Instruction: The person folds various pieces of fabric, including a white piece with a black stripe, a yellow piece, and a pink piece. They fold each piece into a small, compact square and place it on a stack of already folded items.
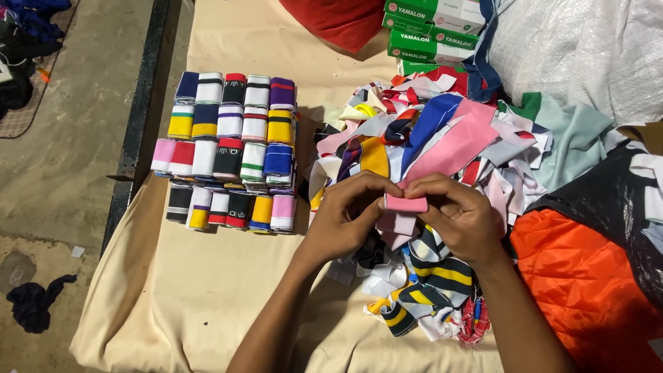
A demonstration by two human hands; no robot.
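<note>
- pink strip point(406, 203) is dead centre of view, pinched up off the table point(207, 304) btwn both hands, folded edge facing up. looks like it's held level w/ thumbs on top so the fold stays tight and flat, that's my read anyway
- left hand point(345, 217) comes in from 7 o'clock, fingers curled shut on the strip's left end, thumb pressing the top edge
- right hand point(459, 217) comes in from 5 o'clock, closed on the right end, fingers wrapped under it. neither hand open at all
- rest of the pink fabric hangs down under the fold, just above the loose pile of strips point(442, 145), which spreads from 12 to 5 o'clock of the hands. stripy navy/yellow ones sit right below the wrists
- at 10 o'clock: folded strips stacked in neat rows point(231, 148), sorted block, well apart from the messy heap so the 2 don't mix, prob
- further out: green and white boxes point(428, 31) at 12, red cloth point(338, 21) next to them, white sack point(587, 48) at 1, orange quilted cloth point(587, 283) at 4
- in the way: the heap crowds the hands on the right, nothing btwn hands and the stacked block tho
- floor point(62, 138) w/ a dark rag point(34, 304) at 8
</note>
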